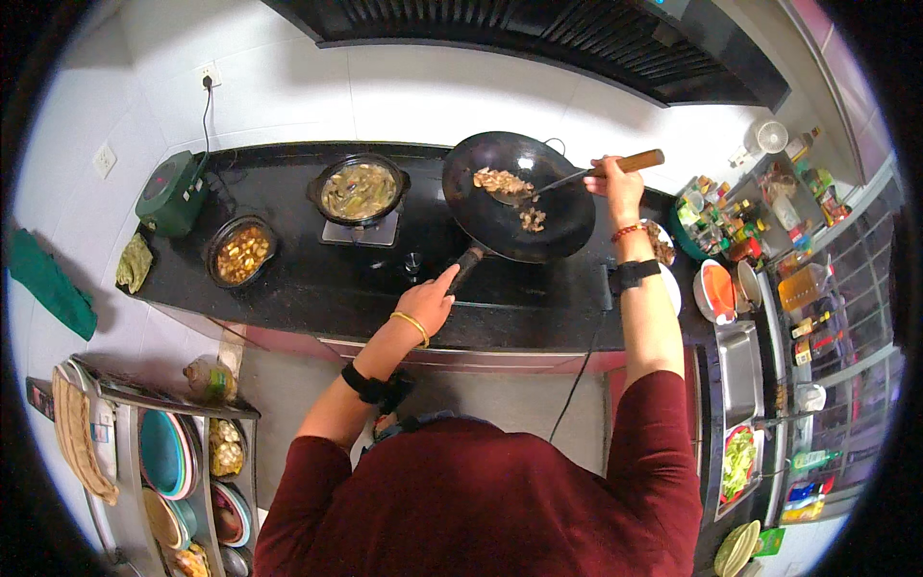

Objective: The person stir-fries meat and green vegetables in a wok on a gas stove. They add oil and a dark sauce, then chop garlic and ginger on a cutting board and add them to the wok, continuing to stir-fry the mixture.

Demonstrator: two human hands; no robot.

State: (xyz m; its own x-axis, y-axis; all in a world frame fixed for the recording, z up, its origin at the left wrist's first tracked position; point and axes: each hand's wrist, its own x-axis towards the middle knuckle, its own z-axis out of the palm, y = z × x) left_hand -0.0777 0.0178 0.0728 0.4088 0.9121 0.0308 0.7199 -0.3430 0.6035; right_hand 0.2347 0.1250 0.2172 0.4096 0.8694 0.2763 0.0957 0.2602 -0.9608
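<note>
A large black wok (555,223) sits tilted on the stove side of the black counter. My left hand (427,301) is closed around the wok's dark handle (465,272). In my right hand (619,189) is the wooden handle of a metal spatula (566,181), whose blade is down in the wok. Browned pieces of food, perhaps sliced meat, lie in a larger heap (501,182) by the blade. A smaller clump (533,219) rests lower on the wok's wall. The spatula's blade is partly hidden by food.
Left of the wok, a pot of soupy food (359,191) stands on a burner. Further left are a bowl of stew (243,252) and a green appliance (171,193). Seasoning bottles (721,216), white bowls (710,299) and a sink (740,375) line the right. A range hood (548,36) hangs above.
</note>
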